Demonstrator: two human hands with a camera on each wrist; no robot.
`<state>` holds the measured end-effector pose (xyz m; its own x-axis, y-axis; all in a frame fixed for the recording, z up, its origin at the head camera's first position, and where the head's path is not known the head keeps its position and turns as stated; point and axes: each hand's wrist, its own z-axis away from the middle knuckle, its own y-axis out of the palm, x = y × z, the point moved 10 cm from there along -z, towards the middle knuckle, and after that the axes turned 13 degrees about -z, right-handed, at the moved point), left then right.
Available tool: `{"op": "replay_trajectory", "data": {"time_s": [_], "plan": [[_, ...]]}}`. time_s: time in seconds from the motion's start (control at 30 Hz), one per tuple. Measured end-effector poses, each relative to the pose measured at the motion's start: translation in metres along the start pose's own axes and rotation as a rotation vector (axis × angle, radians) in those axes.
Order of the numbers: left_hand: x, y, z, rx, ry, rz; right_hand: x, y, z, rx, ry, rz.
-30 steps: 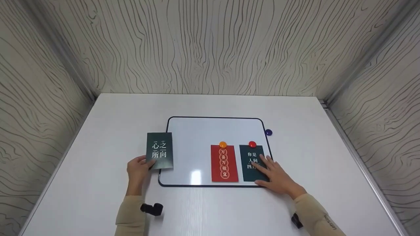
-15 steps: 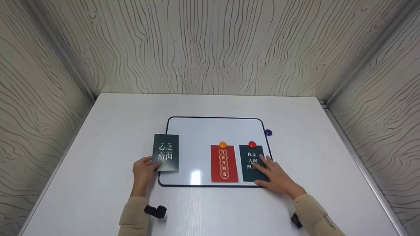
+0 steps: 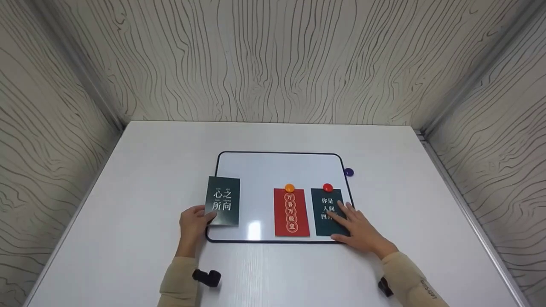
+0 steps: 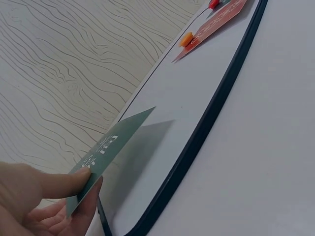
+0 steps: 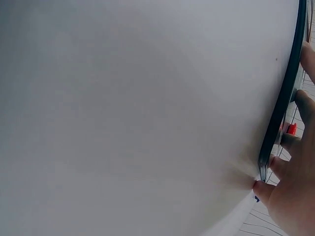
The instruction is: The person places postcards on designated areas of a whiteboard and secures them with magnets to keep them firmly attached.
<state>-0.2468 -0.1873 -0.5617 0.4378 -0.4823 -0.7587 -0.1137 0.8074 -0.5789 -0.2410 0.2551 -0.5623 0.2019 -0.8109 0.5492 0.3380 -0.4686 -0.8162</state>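
Observation:
My left hand [image 3: 195,222] pinches a dark green card [image 3: 223,194] with white characters by its lower left edge, thumb on top and fingers beneath. In the left wrist view this card [image 4: 115,145] is tilted above the whiteboard [image 4: 197,83] and throws a shadow on it. My right hand [image 3: 360,230] rests with spread fingers on a second green card [image 3: 320,226] and the board's right edge. A red magnet [image 3: 327,187] sits at that card's top. Left of it lies a red card [image 3: 291,221] under an orange magnet [image 3: 289,188].
The black-rimmed whiteboard [image 3: 256,170] lies on a white table [image 3: 162,149]. Just outside its right rim is a dark blue magnet [image 3: 349,172]. Wood-patterned panels [image 3: 273,64] stand at the back and sides.
My left hand has carried the green card to the right and slightly toward me, further over the board's left rim. My right hand has stayed in place.

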Motion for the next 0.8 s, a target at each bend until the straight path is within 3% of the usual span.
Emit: {"op": "replay_trajectory", "data": {"time_s": [0.33, 0.8], "plan": [[-0.002, 0.009, 0.001, 0.005, -0.002, -0.014, -0.002, 0.000, -0.001, 0.001, 0.004, -0.007], [-0.011, 0.019, 0.008, -0.001, 0.073, -0.053, -0.001, 0.000, 0.001, 0.003, 0.010, -0.014]]}}
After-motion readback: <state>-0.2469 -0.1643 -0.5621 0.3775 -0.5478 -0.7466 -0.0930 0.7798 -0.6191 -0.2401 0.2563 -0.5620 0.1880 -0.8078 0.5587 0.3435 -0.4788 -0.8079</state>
